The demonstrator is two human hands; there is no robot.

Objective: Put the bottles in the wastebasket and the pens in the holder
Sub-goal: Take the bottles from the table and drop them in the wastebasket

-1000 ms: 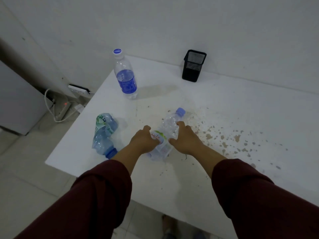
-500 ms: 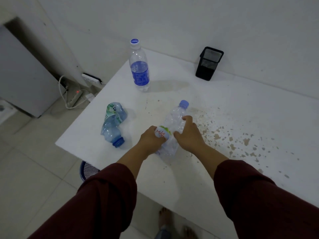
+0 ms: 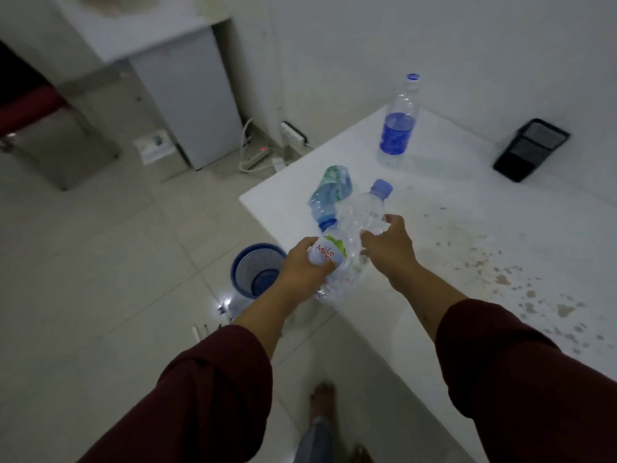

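A crumpled clear bottle (image 3: 362, 212) with a blue cap is held off the white table (image 3: 467, 202), over its left edge. My left hand (image 3: 305, 265) grips its labelled lower half. My right hand (image 3: 387, 248) curls loosely around its upper half. A crushed bottle with a green label (image 3: 329, 190) lies on the table corner just behind. A tall bottle with a blue label (image 3: 397, 128) stands upright at the back. The blue wastebasket (image 3: 257, 265) sits on the floor under my left hand. A black mesh holder (image 3: 531, 148) stands at the back right.
Brown stains speckle the table on the right. A power strip (image 3: 257, 158) with cables lies on the floor by a grey cabinet (image 3: 193, 105). A few thin stick-like items (image 3: 200, 332) lie on the tiles near the basket. My bare foot (image 3: 322, 402) is below.
Both hands have lifted the clear bottle off the table and carried it left to the edge. The view has swung left, bringing the wastebasket and floor into sight.
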